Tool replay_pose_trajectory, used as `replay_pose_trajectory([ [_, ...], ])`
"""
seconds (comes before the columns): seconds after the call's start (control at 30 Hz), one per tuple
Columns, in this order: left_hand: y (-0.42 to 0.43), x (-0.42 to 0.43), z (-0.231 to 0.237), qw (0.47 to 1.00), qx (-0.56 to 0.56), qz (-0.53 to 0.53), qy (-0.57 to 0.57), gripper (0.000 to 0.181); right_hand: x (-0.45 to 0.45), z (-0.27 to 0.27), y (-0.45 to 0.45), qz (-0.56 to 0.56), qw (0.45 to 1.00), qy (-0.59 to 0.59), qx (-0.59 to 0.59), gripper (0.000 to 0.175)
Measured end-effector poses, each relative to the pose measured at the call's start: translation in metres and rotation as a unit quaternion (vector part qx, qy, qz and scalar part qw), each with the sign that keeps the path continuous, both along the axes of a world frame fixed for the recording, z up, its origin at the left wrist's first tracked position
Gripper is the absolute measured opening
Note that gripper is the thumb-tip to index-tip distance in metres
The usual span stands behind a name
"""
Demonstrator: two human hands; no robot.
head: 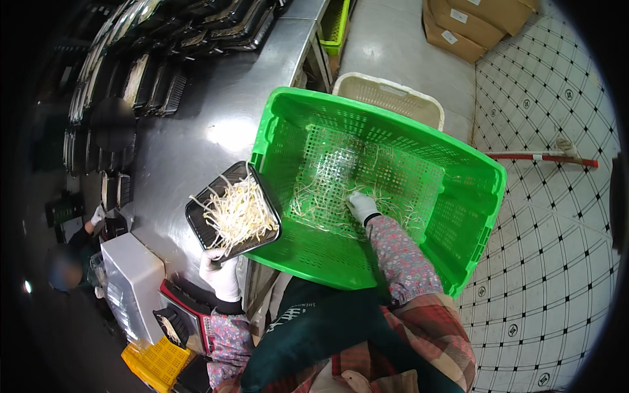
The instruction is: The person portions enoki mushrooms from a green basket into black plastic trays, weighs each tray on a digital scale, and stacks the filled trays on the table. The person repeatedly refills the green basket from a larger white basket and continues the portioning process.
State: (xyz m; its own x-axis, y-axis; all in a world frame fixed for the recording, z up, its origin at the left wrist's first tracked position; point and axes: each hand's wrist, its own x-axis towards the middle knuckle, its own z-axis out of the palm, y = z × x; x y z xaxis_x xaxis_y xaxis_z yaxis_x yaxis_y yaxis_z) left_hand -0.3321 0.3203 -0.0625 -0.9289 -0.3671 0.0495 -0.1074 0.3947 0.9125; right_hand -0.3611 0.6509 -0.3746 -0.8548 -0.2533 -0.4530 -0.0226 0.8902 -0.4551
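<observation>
My left hand (221, 276), in a white glove, grips the near edge of a black plastic tray (195, 227). A heap of bean sprouts (241, 211) fills much of that tray, some stalks reaching over its rim. Deep inside a large green perforated plastic crate (314, 267), my gloved right hand (362, 206) is down at the bottom. Its fingers are bent in among loose bean sprouts (314, 196) scattered over the crate floor. Whether the fingers hold any sprouts cannot be made out.
Stacked filled black trays (162, 83) stand on the steel table (221, 93) at left. A red weighing scale (184, 294), a white box (132, 265) and a yellow basket (157, 361) are at lower left. Behind the green crate sits a cream basket (393, 98). A co-worker's gloved hand (98, 215) shows far left.
</observation>
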Motion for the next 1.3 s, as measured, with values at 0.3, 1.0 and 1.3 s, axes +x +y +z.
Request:
replay_pose_trajectory([
  [0.3,-0.014,0.028,-0.001,0.995,-0.008,0.096,0.037,0.025,-0.106,0.035,-0.091,-0.017,0.998,0.053,-0.008,0.073],
  [1.0,-0.057,0.044,0.001,0.983,-0.165,0.077,0.033,0.028,-0.063,0.395,-0.169,0.055,0.757,0.308,-0.574,0.020],
  [1.3,-0.118,0.070,-0.008,0.964,-0.212,0.147,0.064,0.028,-0.070,0.338,-0.270,0.136,0.910,0.348,-0.179,0.080],
])
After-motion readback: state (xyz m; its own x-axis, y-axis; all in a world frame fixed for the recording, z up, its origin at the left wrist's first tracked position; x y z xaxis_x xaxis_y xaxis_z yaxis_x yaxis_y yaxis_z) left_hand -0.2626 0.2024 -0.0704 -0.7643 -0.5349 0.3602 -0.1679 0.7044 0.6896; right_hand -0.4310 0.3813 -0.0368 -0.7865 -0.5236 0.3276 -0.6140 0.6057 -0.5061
